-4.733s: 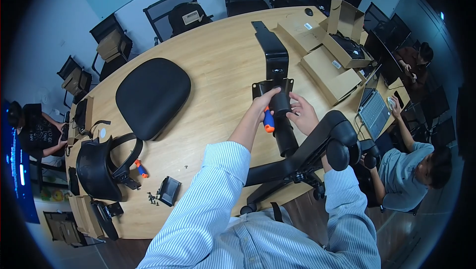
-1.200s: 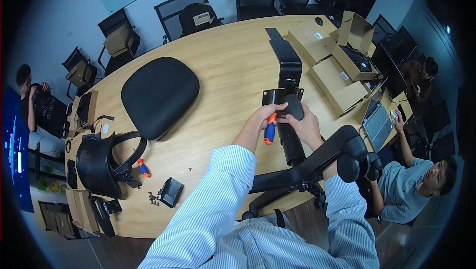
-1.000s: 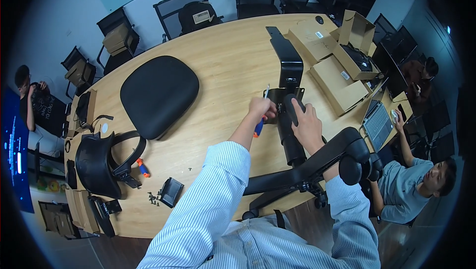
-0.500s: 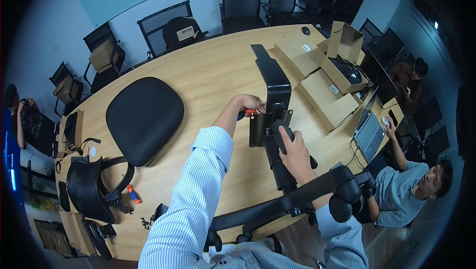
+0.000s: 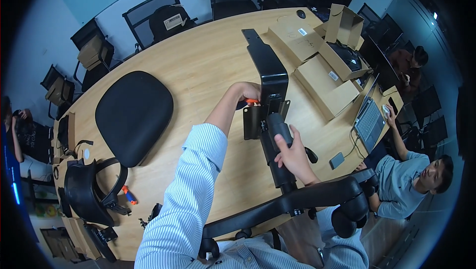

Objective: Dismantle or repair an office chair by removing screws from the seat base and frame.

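Before me a black office chair base [image 5: 317,194] lies on its side at the table's near edge, its column [image 5: 282,172] pointing away from me. At the column's far end sit a metal mounting plate [image 5: 252,123] and a bent black backrest bracket [image 5: 267,63]. My left hand [image 5: 249,92] is closed around an orange-and-blue handled tool [image 5: 252,101] behind the plate; its tip is hidden. My right hand [image 5: 295,159] is open beside the column, thumb and fingers apart, close to a black cylindrical part [image 5: 278,127].
Left on the table lie a black seat cushion [image 5: 134,118], a black curved chair part [image 5: 87,189] and another orange-and-blue handled tool [image 5: 130,195]. Opened cardboard boxes [image 5: 322,88], a laptop [image 5: 369,125] and a small grey box [image 5: 337,160] lie right. A person [image 5: 409,179] sits at the right.
My right hand has loosened from the black cylindrical part and drawn back toward me, its fingers spreading. My left hand stays at the plate with the tool. The whole view has shifted slightly.
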`<state>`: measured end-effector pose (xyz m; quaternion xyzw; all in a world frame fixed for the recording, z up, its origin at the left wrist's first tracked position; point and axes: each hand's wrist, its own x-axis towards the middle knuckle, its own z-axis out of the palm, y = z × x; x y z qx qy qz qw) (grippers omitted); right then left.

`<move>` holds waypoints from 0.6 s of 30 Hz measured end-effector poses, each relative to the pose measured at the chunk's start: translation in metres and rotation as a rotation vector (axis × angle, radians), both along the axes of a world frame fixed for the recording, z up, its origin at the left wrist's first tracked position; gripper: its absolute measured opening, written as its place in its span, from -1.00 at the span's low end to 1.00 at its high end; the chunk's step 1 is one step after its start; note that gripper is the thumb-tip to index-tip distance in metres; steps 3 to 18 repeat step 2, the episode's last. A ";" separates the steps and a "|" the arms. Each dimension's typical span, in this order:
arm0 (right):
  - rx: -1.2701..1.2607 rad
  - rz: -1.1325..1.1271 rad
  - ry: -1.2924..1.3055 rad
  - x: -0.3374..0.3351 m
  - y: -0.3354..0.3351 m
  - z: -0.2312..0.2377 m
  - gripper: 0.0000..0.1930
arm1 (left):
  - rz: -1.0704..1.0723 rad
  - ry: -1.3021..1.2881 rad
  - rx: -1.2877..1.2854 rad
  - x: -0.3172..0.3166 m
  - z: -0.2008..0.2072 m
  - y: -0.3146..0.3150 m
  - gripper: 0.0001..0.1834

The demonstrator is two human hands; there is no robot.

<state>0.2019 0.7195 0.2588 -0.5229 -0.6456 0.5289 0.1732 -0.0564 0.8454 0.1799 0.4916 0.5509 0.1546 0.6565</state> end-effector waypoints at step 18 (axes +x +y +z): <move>-0.777 0.035 0.398 0.016 0.018 -0.011 -0.13 | -0.048 0.101 0.009 0.002 -0.005 0.007 -0.86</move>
